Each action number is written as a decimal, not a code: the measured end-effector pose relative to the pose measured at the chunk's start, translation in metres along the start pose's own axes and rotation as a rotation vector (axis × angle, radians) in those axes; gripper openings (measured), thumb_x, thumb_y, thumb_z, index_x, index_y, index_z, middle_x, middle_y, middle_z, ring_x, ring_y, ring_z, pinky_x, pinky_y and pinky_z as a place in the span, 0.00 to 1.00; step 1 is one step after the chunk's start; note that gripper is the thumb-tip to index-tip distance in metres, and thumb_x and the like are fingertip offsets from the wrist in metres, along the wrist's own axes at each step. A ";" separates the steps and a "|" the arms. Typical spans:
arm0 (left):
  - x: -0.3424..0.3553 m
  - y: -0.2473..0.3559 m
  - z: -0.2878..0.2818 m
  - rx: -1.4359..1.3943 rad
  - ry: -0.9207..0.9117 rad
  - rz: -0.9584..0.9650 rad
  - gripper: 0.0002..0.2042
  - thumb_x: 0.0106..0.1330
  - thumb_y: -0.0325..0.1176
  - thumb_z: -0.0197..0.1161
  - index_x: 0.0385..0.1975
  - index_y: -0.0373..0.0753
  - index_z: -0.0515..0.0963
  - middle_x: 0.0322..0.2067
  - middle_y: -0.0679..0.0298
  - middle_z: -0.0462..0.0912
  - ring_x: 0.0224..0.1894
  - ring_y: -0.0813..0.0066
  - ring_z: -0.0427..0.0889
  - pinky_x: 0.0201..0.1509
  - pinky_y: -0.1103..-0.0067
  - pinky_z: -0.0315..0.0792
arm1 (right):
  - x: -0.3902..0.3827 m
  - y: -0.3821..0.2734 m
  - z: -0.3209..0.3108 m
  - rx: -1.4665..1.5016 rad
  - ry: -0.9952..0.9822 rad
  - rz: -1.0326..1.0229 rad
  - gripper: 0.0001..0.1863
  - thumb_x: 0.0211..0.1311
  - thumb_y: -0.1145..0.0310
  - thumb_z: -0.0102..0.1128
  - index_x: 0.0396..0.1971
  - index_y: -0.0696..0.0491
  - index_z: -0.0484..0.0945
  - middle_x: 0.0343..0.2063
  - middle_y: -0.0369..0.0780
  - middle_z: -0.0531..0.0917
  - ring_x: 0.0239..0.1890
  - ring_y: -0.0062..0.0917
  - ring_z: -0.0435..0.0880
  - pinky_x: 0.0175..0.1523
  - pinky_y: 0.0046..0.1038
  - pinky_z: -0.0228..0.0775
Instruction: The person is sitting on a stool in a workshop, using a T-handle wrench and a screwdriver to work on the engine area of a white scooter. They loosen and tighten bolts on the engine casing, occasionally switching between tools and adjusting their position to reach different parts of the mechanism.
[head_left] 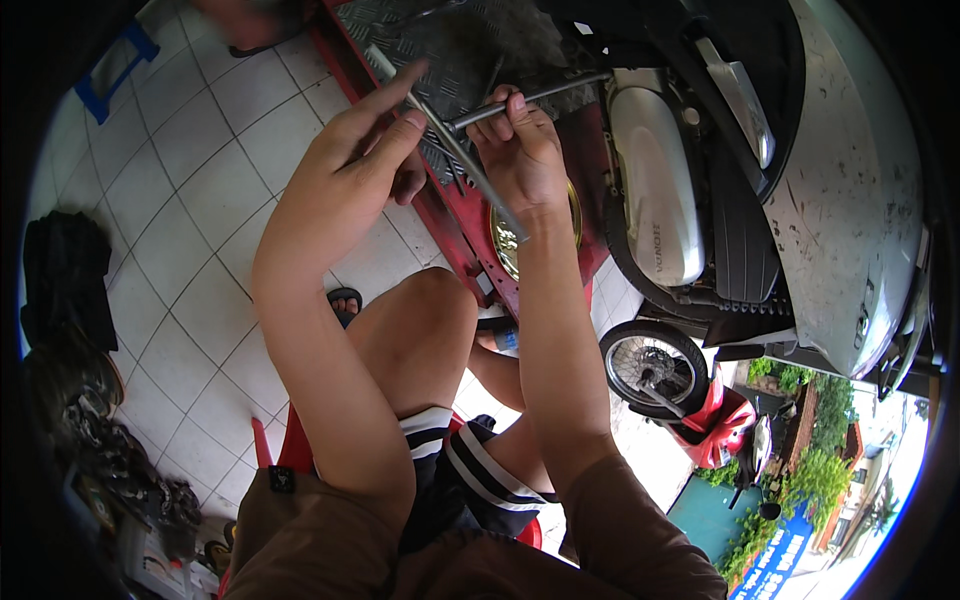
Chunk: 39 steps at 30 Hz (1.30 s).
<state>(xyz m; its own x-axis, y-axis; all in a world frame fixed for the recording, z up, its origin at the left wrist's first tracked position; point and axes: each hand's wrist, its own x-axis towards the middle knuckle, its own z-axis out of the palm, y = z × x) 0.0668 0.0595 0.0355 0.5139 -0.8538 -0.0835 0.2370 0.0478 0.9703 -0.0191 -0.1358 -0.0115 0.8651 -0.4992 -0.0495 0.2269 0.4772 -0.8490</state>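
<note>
A metal T-handle wrench (472, 172) spans the space between my hands. Its shaft runs right to the edge of the silver engine cover (652, 190) of a scooter; the far tip's exact seat is hard to make out. My right hand (527, 160) pinches the shaft near the crossbar, thumb and fingers closed round it. Beside the crossbar is my left hand (350, 155), its index finger and thumb stretched out and apart, not wrapped round the bar. Under my right forearm, partly hidden, lies a shiny gold-coloured dish (505, 250) on a red metal stand.
The scooter's scuffed silver body panel (850, 190) fills the upper right. A red motorcycle (715, 430) stands beyond. Dark parts (130, 475) line the left edge on white floor tiles (200, 310). A blue stool (125, 65) is far left; I sit on a red seat.
</note>
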 end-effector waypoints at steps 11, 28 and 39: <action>-0.003 -0.013 -0.006 0.087 -0.100 -0.230 0.24 0.70 0.34 0.51 0.64 0.33 0.61 0.16 0.70 0.68 0.19 0.84 0.64 0.22 0.85 0.59 | 0.002 -0.002 -0.006 0.027 0.011 0.014 0.11 0.67 0.63 0.55 0.31 0.55 0.73 0.16 0.29 0.64 0.23 0.16 0.59 0.33 0.22 0.55; 0.000 -0.001 0.002 -0.053 0.016 -0.100 0.24 0.69 0.39 0.55 0.61 0.33 0.65 0.18 0.70 0.69 0.19 0.87 0.63 0.23 0.88 0.55 | 0.006 -0.008 -0.008 0.116 0.010 0.015 0.10 0.67 0.62 0.53 0.32 0.54 0.72 0.17 0.29 0.61 0.21 0.16 0.56 0.32 0.22 0.53; -0.004 0.000 -0.004 0.022 -0.005 -0.237 0.18 0.67 0.45 0.57 0.40 0.32 0.78 0.14 0.70 0.68 0.19 0.84 0.67 0.25 0.83 0.60 | 0.003 -0.008 -0.010 0.110 0.103 0.012 0.10 0.68 0.62 0.51 0.31 0.54 0.72 0.16 0.29 0.58 0.21 0.16 0.55 0.32 0.22 0.53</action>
<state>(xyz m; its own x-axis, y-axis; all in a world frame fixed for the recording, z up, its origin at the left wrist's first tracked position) 0.0685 0.0652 0.0352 0.4420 -0.8422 -0.3087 0.3324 -0.1658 0.9284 -0.0226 -0.1483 -0.0104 0.8186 -0.5620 -0.1183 0.2693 0.5576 -0.7852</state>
